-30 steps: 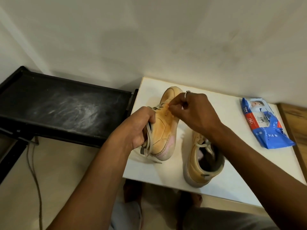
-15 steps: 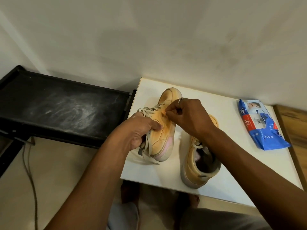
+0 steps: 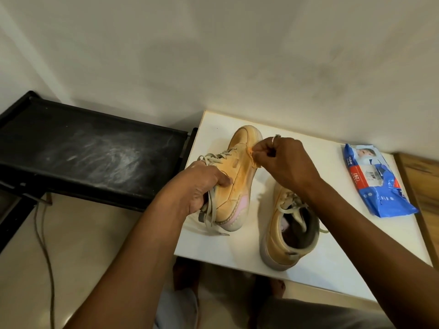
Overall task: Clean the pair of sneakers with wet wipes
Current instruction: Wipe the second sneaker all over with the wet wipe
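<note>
- Two sneakers on table: tipped sneaker at its left, upright sneaker mid-table.
- Left hand curls its fingers round tipped sneaker's laces.
- Right hand pinches wipe against it, fingertips bunched.
- Pack: table's right end.

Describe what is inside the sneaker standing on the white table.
The standing sneaker shows dark grey lining, its tongue and loose lace ends inside; the right arm covers its toe end.
</note>
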### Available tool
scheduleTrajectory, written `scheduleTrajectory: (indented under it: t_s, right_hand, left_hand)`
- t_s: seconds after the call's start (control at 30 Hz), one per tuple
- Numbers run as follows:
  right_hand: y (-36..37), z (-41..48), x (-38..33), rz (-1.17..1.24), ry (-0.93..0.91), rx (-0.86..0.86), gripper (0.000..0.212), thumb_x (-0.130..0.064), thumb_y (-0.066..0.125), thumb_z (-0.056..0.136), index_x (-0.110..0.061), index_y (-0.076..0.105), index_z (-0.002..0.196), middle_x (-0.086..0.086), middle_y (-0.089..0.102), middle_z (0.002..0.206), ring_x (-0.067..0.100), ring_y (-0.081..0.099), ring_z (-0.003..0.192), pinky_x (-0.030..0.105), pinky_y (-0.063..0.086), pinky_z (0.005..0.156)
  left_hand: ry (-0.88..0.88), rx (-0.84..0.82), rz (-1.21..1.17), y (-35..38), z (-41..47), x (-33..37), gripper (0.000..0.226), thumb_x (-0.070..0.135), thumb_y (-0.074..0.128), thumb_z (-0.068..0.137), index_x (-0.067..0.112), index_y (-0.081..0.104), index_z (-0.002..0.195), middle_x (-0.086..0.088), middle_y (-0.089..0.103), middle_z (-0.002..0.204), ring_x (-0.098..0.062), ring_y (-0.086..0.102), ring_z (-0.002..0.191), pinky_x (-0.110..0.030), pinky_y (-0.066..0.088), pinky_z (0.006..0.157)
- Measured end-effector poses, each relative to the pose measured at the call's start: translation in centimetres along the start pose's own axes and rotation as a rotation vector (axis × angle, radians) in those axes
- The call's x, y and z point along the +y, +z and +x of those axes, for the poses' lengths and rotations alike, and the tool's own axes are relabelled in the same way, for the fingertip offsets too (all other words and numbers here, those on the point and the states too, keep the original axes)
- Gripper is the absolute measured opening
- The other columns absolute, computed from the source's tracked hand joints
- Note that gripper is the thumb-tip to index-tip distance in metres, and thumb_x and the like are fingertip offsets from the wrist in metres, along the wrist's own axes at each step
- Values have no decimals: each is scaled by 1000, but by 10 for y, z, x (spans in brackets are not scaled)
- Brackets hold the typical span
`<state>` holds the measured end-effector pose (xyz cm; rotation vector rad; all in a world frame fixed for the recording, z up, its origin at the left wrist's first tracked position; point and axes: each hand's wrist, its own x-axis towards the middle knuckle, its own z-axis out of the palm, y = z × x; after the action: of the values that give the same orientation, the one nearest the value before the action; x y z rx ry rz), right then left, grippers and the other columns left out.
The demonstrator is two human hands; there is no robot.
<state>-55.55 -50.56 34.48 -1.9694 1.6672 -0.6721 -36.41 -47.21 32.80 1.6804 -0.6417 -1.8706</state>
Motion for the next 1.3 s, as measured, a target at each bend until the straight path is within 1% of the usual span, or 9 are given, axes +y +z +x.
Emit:
scheduleTrajectory:
  t_s: [0.27,0.37,0.53,0.77,0.83,1.0,1.07,1.2,1.3]
  right_hand:
    - [5,-14,-8,97,10,-403,4,-27,76,81,-26,73,81,-12,71,75,2,66,70,21,51,66]
    - [7,-11,-8,39,-13,-290,5,-28,75,82,-25,72,80,-12,70,76,3,64,70,22,51,65]
    - [14,-4,-7,-21,-101,-22,8,-25,70,87,-19,73,82,-13,66,75,6,62,70,27,52,69]
    - [1,-9,-8,65,-68,-483,5,-25,75,84,-19,74,84,-11,71,76,3,65,69,18,51,66]
    - [2,-10,-7,75,-64,-429,5,-25,75,84,-20,73,83,-12,71,73,1,64,68,15,49,64]
    - [17,-12,-4,20,-146,-134,11,-27,70,88,-23,69,78,-12,69,76,6,64,71,29,53,70]
    - [16,-11,-6,-1,-137,-176,12,-27,70,88,-18,72,80,-11,69,76,7,63,71,32,54,70]
    - [6,-11,-13,12,-110,-496,8,-27,74,84,-21,72,80,-9,70,75,6,64,69,26,53,66]
    - [6,-10,-14,-2,-115,-472,9,-28,74,83,-21,72,79,-10,70,74,6,64,68,26,52,66]
  left_hand:
    - [21,27,-51,-4,5,-3,74,24,89,59,11,57,124,-14,69,110,-37,67,97,-56,52,87]
    - [43,38,-20,-2,4,-4,77,27,91,53,12,58,121,-13,69,110,-38,66,98,-56,52,88]
    - [24,82,8,-2,3,-2,59,19,84,72,15,53,122,-11,63,113,-38,62,100,-55,50,91]
    - [2,91,20,-7,8,-3,74,23,87,62,15,51,126,-12,62,115,-39,62,101,-54,50,91]
    - [4,100,22,-6,8,-3,70,22,85,68,14,49,128,-12,61,116,-38,61,102,-53,50,91]
    - [-1,125,17,-6,5,-1,58,19,81,75,13,52,124,-13,62,113,-38,61,100,-55,50,92]
    - [-10,135,30,-6,5,-1,50,17,79,78,12,53,120,-13,62,111,-37,61,99,-54,50,92]
    - [-36,134,54,-9,4,0,46,16,76,81,10,54,121,-14,64,108,-37,63,95,-53,52,89]
    - [-40,137,77,-9,2,0,51,17,76,81,11,52,125,-14,62,112,-37,62,98,-52,51,91]
